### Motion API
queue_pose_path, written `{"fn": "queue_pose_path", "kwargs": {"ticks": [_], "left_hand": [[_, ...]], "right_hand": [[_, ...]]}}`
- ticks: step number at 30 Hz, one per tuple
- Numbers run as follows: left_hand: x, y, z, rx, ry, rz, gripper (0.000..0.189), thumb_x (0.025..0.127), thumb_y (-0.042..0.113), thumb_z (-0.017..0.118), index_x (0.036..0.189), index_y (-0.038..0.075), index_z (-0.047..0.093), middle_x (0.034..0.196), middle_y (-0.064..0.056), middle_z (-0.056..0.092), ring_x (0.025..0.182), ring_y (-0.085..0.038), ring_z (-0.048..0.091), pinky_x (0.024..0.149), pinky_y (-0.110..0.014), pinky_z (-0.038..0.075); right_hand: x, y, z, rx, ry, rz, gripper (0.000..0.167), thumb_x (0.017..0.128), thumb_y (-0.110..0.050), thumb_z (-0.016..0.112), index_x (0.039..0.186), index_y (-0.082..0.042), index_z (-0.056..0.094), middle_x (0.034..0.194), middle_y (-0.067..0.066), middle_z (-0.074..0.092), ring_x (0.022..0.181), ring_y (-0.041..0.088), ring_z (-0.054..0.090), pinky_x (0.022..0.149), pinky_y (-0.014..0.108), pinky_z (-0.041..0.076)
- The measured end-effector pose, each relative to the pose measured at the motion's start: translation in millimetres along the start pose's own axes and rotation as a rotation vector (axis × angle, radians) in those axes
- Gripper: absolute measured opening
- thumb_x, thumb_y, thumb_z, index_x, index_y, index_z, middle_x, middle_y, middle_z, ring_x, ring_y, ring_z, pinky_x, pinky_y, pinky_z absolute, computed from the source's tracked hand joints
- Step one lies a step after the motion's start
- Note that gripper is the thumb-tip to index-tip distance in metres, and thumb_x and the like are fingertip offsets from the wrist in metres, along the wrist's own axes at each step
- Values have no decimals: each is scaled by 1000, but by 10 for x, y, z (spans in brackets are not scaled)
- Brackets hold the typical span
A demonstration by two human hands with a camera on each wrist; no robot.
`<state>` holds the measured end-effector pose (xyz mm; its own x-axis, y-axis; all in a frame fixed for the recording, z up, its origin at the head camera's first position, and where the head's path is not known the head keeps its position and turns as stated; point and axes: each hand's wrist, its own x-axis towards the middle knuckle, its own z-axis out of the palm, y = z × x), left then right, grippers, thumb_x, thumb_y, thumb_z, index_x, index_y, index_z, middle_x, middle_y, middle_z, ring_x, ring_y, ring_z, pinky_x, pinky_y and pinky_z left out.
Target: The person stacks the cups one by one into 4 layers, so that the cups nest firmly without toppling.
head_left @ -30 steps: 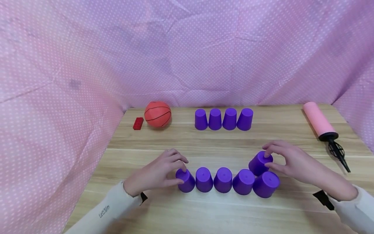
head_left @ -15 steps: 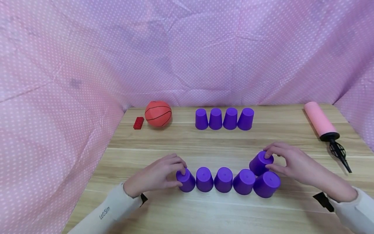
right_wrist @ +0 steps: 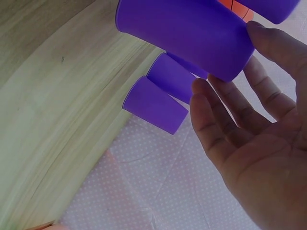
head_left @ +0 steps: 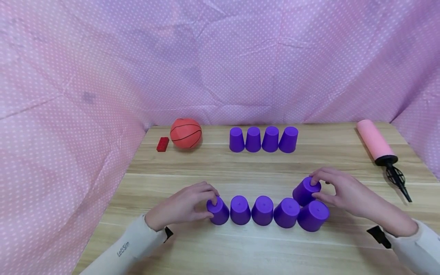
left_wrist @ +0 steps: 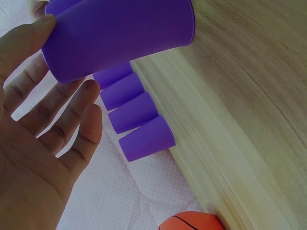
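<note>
Upside-down purple cups stand in a front row on the wooden table. My left hand (head_left: 187, 202) pinches the leftmost cup (head_left: 220, 214) near its upturned base, thumb on the near side and index finger on top. In the left wrist view the thumb presses that cup (left_wrist: 120, 38) while the other fingers stay loosely bent. With thumb and fingertips, my right hand (head_left: 338, 191) grips a cup (head_left: 303, 194) just behind the row's right-end cup (head_left: 313, 217). The right wrist view shows this held cup (right_wrist: 187, 38) tilted across the picture.
Several more upside-down purple cups (head_left: 253, 139) form a back row. At the far left lie an orange basketball (head_left: 186, 133) and a red toy brick (head_left: 163, 144). A pink hand pump (head_left: 374, 141) with a black end lies at the right. Pink dotted cloth (head_left: 220, 76) hangs behind the table.
My left fingers have come down and drawn in onto the leftmost cup's base. The right hand holds its cup in nearly the same place, and the cups have not visibly moved.
</note>
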<state>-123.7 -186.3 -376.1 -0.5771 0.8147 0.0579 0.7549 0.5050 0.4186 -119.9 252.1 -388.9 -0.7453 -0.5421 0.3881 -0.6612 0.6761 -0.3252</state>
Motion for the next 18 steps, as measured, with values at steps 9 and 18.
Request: {"fn": "queue_pose_path", "kwargs": {"ticks": [9,18], "left_hand": [[-22,-16,-44,20,45,15,24,81,26,76,98,20,60,113,8,56,104,-7,53,87,-24,47],[223,-143,-331,42,166,40,22,82,24,75,96,18,58,109,9,55,100,-6,52,84,-24,47]], "right_hand": [[39,-10,-77,9,33,-15,41,63,-6,84,91,-22,59,101,-7,63,87,9,59,74,15,44],[250,38,-228,59,84,-108,43,62,1,83,95,-16,61,96,-8,62,84,7,57,73,17,44]]}}
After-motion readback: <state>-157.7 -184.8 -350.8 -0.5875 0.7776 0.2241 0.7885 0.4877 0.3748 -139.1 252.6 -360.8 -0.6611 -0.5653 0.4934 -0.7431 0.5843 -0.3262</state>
